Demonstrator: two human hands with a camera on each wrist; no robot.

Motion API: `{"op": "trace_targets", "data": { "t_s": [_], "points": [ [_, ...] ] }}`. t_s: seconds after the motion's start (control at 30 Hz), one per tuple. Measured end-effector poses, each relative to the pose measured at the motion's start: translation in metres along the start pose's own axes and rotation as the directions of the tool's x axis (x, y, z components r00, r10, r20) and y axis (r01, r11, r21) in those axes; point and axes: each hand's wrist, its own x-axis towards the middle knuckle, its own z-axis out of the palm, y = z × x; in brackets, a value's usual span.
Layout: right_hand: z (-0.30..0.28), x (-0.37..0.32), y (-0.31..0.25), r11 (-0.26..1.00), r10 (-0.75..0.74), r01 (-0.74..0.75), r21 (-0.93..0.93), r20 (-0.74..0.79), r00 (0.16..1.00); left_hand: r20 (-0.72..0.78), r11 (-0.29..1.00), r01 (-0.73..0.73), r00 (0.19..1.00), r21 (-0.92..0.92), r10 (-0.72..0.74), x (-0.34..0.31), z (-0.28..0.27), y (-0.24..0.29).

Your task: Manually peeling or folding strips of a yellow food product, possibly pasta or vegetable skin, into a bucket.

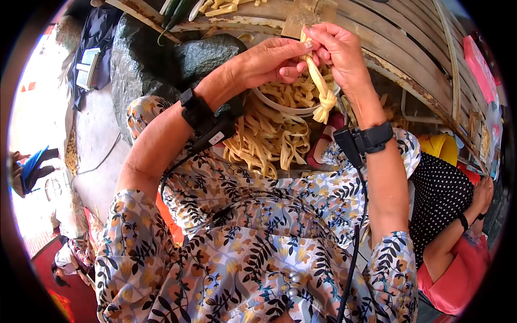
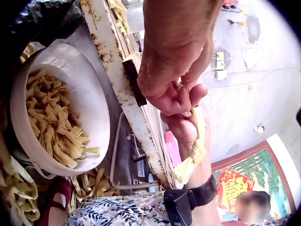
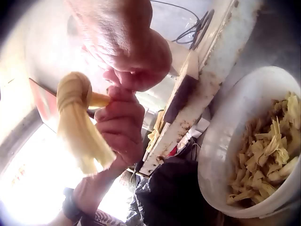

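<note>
A pale yellow, fibrous strip (image 1: 319, 81) hangs between my hands above a white bucket. A thick knot with a frayed, fanned tail (image 3: 80, 117) forms its lower end. My left hand (image 1: 272, 60) pinches the strip's upper part between thumb and fingers. Close against it, my right hand (image 1: 344, 56) also pinches that upper part, fingertips bent inward. In the left wrist view the knotted end (image 2: 192, 162) dangles below the meeting fingertips, which partly hide the gripped part. Short pieces of the same yellow material (image 2: 54, 122) fill the lower part of the white bucket (image 2: 94, 101).
Long yellow strips (image 1: 264, 140) lie heaped beside the bucket, near my knees. A slatted bench with a rusty metal edge (image 1: 398, 70) runs beyond my hands, with a wooden block (image 1: 304, 16) on it. Dark plastic (image 1: 142, 70) sits at left; another person's arm (image 1: 458, 231) is at right.
</note>
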Motion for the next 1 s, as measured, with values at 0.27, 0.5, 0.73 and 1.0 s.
{"op": "trace_targets", "data": {
  "t_s": [0.27,0.5,0.73,1.0],
  "points": [
    [-0.005,-0.01,-0.004,0.919,-0.107,0.152,-0.364,0.139,0.984,-0.232,0.994,-0.081,0.968,0.075,0.096,-0.006,-0.017,0.006],
    [-0.005,-0.015,-0.008,0.989,0.098,-0.083,-0.121,0.115,0.989,-0.314,0.985,-0.166,0.933,0.049,0.173,-0.005,-0.032,0.019],
    [-0.002,-0.005,-0.033,0.994,0.041,-0.045,-0.096,-0.041,0.998,-0.302,0.952,-0.264,0.905,0.155,0.3,0.002,-0.022,0.041],
    [-0.016,0.009,-0.048,0.999,-0.044,0.047,0.018,-0.108,0.993,-0.246,0.967,-0.247,0.935,0.061,0.255,0.016,-0.021,0.062]
  ]
}}
